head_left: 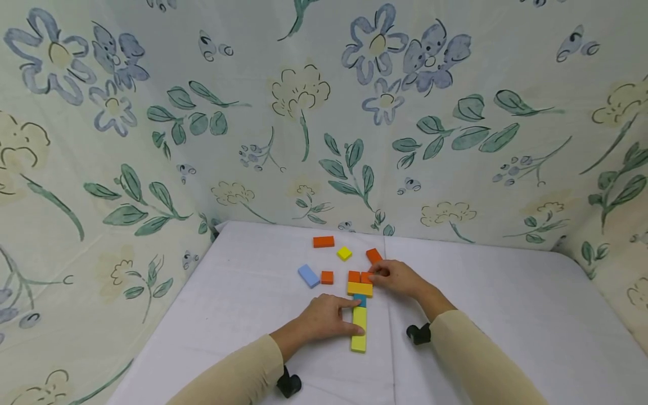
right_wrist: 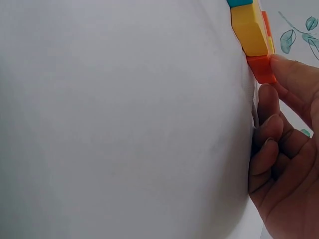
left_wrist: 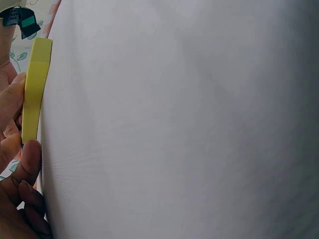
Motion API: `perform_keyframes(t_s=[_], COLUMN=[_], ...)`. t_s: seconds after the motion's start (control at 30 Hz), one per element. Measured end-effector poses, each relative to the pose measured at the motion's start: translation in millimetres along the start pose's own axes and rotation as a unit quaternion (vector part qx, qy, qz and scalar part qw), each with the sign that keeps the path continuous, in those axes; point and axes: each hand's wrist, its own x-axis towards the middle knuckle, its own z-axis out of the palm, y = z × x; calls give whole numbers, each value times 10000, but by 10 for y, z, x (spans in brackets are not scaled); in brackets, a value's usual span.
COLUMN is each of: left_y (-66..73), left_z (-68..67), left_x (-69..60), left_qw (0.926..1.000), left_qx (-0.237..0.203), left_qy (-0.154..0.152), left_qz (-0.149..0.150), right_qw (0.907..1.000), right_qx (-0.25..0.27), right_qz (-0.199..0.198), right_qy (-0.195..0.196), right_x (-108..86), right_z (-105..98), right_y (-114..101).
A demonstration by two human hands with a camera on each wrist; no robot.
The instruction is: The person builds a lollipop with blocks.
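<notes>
In the head view, a column of blocks stretches away from me: a long yellow block (head_left: 359, 344), a small teal block (head_left: 359, 300), a golden-yellow block (head_left: 359, 289) set crosswise, and two small orange blocks side by side beyond it. My right hand (head_left: 397, 278) pinches the right-hand small orange block (right_wrist: 262, 68) between thumb and forefinger, against the golden-yellow block's far side. With fingers extended, my left hand (head_left: 326, 318) rests its forefinger on the teal block and its thumb on the long yellow block (left_wrist: 37, 84). The left orange block (head_left: 354, 276) sits beside the pinched one.
Loose blocks lie beyond on the white cloth (head_left: 243, 292): an orange bar (head_left: 323, 242), a yellow block (head_left: 344, 253) turned cornerwise, a light-blue bar (head_left: 309, 275), an orange block (head_left: 327, 277), and another orange bar (head_left: 373, 256) by my right hand. Floral fabric (head_left: 304, 140) hangs behind.
</notes>
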Motion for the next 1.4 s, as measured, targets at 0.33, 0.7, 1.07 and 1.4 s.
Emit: perform_keyframes(t_s=[0.33,0.7,1.07,1.4], left_y=[3,10,23,13], left_z=[17,3,1,4], left_x=[-9,-18,-18,-9], left_qw=[10000,10000,9999,10000], left_qx=[12,-16,-20,-3], left_qy=[54,60,56,42], left_qz=[-33,0,-87,-82], right_qw=[10000,10000,9999,9999], right_qx=[2,11,-16,38], right_qz=[-82,-59,37,31], right_qy=[-30,56,92,161], right_x=[-26,-9,-15,-14], right_z=[9,19,29,19], right_y=[12,15,-4,21])
